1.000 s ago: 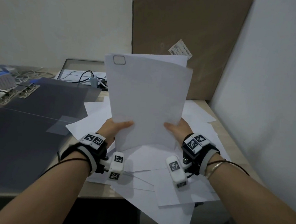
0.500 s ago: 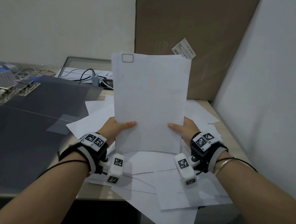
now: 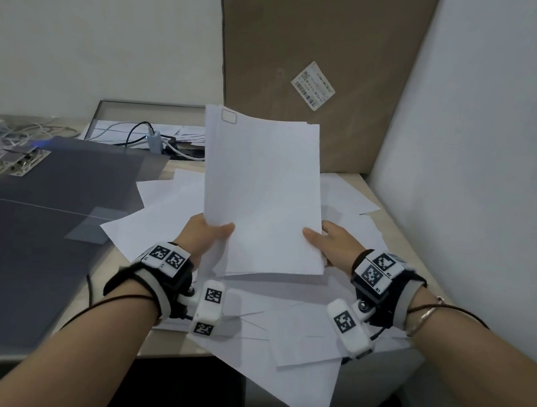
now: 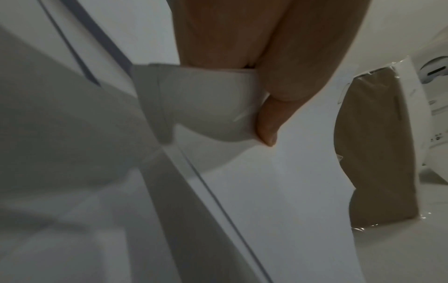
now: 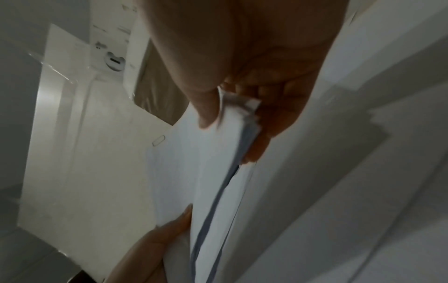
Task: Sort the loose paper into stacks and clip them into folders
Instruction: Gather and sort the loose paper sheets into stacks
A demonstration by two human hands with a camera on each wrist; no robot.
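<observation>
A stack of white paper sheets (image 3: 262,189) stands nearly upright above the table, held at its lower edge by both hands. My left hand (image 3: 206,233) pinches its lower left side, thumb in front. My right hand (image 3: 333,240) pinches the lower right side. The left wrist view shows the thumb (image 4: 269,124) pressed on the curled sheets (image 4: 213,114). In the right wrist view, thumb and fingers clamp the stack's edge (image 5: 242,122). Loose white sheets (image 3: 296,332) lie scattered beneath. Dark grey open folders (image 3: 36,222) lie flat at the left, with metal clips (image 3: 23,161).
A large brown cardboard panel (image 3: 320,43) leans against the back wall. Cables (image 3: 148,137) and a grey tray sit behind the folders. The white wall (image 3: 497,161) closes in the right side. Some sheets overhang the table's front edge (image 3: 171,354).
The stack has been lowered and its sheets have come into closer alignment; a sheet that stuck out at the top right is now nearly flush. Both hands keep their hold.
</observation>
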